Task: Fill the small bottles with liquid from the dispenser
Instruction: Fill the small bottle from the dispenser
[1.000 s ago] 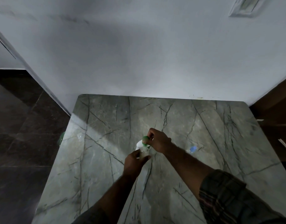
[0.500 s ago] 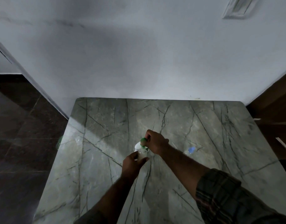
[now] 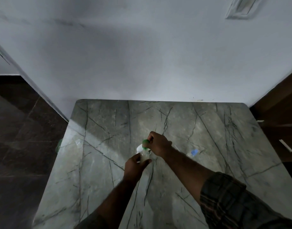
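My left hand (image 3: 134,166) grips a small clear bottle (image 3: 145,156) with pale liquid in it, held upright above the marble table (image 3: 208,162). Right behind it stands a white dispenser (image 3: 139,148) with a green pump head (image 3: 145,142). My right hand (image 3: 159,145) rests on top of that green head, fingers closed over it. The bottle's mouth sits just below the green nozzle. A second small bottle with a blue cap (image 3: 193,152) lies on the table to the right. Another clear small bottle (image 3: 78,143) lies near the table's left edge.
The table butts against a white wall (image 3: 142,63) at the back. Dark tiled floor (image 3: 18,146) drops away to the left. A dark wooden cabinet (image 3: 280,121) stands at the right. A green object (image 3: 59,145) sticks out at the table's left edge.
Both hands stay at the dispenser and bottle. The camera has tilted slightly, so the scene sits a little lower and left in view.
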The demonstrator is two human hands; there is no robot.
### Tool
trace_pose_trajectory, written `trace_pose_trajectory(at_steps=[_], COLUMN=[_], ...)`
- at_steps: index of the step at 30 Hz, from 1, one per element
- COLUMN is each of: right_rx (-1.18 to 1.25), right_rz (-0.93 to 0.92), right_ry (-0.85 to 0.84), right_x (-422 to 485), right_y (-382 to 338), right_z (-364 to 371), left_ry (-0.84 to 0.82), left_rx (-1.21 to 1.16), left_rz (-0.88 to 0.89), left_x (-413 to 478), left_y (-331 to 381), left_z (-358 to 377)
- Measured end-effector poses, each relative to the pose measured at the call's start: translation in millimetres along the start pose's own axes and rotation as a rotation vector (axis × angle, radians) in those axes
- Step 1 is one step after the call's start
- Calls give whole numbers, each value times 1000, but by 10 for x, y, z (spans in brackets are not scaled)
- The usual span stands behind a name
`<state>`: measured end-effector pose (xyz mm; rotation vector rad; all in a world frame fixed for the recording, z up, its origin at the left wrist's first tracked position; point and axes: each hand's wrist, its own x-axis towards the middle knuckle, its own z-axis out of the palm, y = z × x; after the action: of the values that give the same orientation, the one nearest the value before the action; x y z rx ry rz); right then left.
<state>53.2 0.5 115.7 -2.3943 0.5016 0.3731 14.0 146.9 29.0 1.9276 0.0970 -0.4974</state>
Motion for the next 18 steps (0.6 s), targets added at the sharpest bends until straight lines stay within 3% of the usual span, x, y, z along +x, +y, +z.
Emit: trace_pose_trajectory(at_steps=[18], right_rx=[-3], right_rz=[1], right_ry=[-22], right_x=[-36], right_y=[-18], right_z=[18], left_ry=[18], left_rx=[17], left_rz=[12], left_x=[-33], left_y=[-1], left_z=[-10])
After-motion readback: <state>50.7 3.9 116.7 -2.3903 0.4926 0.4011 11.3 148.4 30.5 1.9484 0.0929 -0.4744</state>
